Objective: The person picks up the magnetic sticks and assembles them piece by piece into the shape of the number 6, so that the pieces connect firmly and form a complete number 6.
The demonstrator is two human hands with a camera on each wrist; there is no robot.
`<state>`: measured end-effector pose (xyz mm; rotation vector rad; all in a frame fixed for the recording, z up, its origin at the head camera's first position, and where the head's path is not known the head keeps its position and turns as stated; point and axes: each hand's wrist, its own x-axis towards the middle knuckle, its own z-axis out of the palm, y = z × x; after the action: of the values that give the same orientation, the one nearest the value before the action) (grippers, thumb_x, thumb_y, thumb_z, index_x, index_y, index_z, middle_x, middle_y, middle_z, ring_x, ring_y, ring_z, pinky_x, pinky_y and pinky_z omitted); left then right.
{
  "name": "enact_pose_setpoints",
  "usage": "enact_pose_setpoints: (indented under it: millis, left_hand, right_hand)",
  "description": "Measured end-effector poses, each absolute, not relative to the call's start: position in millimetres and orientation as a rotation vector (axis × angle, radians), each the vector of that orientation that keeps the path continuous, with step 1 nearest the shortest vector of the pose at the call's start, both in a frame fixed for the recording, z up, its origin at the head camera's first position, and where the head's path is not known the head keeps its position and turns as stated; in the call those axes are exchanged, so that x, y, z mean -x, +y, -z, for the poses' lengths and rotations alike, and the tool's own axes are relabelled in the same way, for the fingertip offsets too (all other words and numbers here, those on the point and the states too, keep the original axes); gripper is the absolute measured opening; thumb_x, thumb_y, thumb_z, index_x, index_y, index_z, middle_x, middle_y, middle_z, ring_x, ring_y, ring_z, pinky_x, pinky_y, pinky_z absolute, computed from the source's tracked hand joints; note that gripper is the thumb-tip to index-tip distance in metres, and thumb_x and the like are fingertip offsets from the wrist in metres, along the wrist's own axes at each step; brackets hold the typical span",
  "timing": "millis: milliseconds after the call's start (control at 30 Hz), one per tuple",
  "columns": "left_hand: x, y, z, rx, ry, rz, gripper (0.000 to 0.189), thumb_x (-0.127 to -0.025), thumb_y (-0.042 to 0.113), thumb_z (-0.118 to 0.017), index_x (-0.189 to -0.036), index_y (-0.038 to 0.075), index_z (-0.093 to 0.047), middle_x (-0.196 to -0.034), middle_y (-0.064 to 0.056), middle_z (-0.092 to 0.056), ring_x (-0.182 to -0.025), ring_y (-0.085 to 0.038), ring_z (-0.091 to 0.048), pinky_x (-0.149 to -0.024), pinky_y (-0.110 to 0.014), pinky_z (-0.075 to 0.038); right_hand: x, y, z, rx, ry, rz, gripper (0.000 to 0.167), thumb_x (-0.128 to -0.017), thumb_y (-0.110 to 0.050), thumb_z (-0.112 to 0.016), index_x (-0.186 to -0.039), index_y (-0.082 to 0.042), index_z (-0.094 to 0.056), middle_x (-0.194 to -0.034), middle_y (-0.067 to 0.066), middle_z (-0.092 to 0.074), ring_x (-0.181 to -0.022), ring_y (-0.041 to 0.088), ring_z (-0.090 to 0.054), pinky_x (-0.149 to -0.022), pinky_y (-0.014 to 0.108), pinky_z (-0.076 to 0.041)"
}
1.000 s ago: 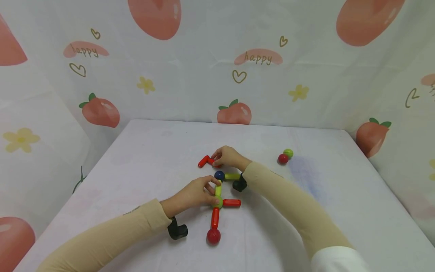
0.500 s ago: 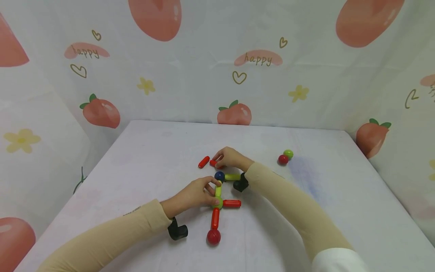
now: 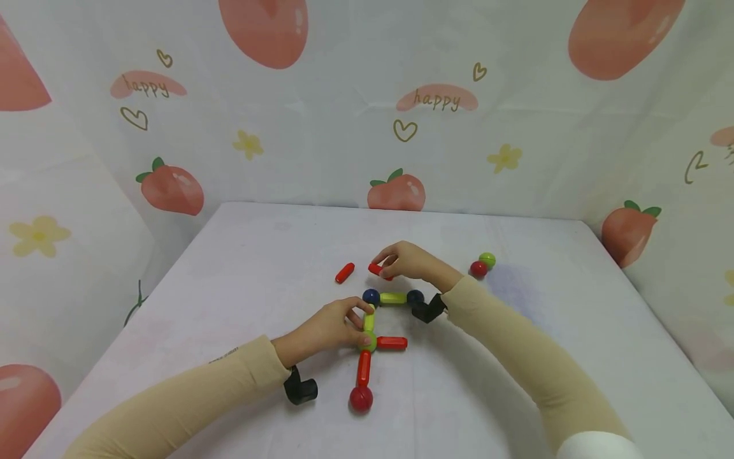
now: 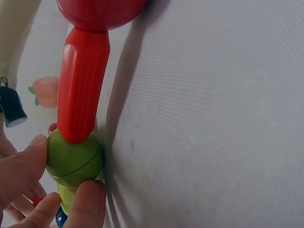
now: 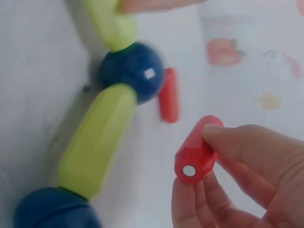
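A joined figure of magnetic rods and balls lies mid-table. My left hand [image 3: 329, 326] holds it at the green ball [image 4: 73, 156] and the yellow-green rod [image 3: 369, 319] above. From that ball one red rod [image 3: 392, 343] points right and another red rod [image 3: 364, 368] runs down to a red ball [image 3: 361, 399]. At the figure's far end, a blue ball [image 3: 371, 297], a second yellow-green rod [image 3: 392, 298] and another blue ball [image 3: 415, 298] form a sideways row. Beyond this row, my right hand [image 3: 410, 261] pinches a loose red rod [image 5: 197, 152], its round silvery end showing.
A single red rod [image 3: 345, 273] lies left of my right hand. Farther right sit a small dark red ball [image 3: 478, 269] and a green ball [image 3: 487, 259] side by side. Behind the white table [image 3: 275, 242] hangs a peach-print cloth [image 3: 321, 127].
My right hand has drawn one red rod away from the other, moving right with it. The right-hand blue ball, previously hidden by the wrist camera, now shows. My left hand stays in place.
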<state>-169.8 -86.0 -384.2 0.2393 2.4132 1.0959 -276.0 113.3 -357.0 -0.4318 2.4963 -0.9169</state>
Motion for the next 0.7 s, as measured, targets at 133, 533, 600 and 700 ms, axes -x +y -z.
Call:
enact_pose_setpoints:
  millis: [133,533,600,700]
  left_hand:
    - [170.1,-86.7,383.9,-0.253,2.415,-1.092,0.046,-0.082,0.017,-0.086,-0.123,0.018,-0.064,-0.1,-0.004,-0.069,-0.089,-0.015,-0.064,-0.074,-0.029,-0.055]
    - [171.6,-86.4,385.5,-0.236,2.406,-1.102,0.046,-0.082,0.017,-0.086,-0.123,0.018,-0.064,-0.099,-0.004,-0.068,-0.088,-0.017,-0.064,-0.073,-0.029,-0.055]
    - [171.2,-86.9,385.5,-0.25,2.409,-1.1,0.046,-0.082,0.017,-0.086,-0.123,0.018,-0.064,-0.099,-0.004,-0.068,-0.089,-0.017,-0.064,-0.073,-0.029,-0.055]
    - [171.0,-87.6,385.5,-0.258,2.413,-1.1,0.047,-0.082,0.018,-0.086,-0.124,0.018,-0.064,-0.1,-0.004,-0.068,-0.09,-0.017,-0.064,-0.074,-0.03,-0.056]
  right_hand:
    - [265.5,120.4,345.5,0.461,2.488,0.988,0.034,-0.097,-0.015,-0.067,-0.13,-0.011,-0.069,-0.12,0.015,-0.071,-0.1,0.023,-0.067,-0.102,0.046,-0.053]
    - [220.8,131.9,325.2,0.536,2.431,1.141,0.035,-0.096,-0.011,-0.069,-0.131,-0.01,-0.068,-0.121,0.012,-0.073,-0.103,0.02,-0.069,-0.096,0.037,-0.058]
    - [214.0,134.0,323.9,0.561,2.443,1.134,0.035,-0.096,-0.012,-0.069,-0.131,-0.01,-0.068,-0.121,0.012,-0.073,-0.103,0.02,-0.07,-0.094,0.036,-0.059]
    - [204.8,137.4,322.6,0.605,2.474,1.12,0.036,-0.096,-0.013,-0.069,-0.132,-0.01,-0.068,-0.121,0.012,-0.073,-0.106,0.022,-0.07,-0.093,0.035,-0.06]
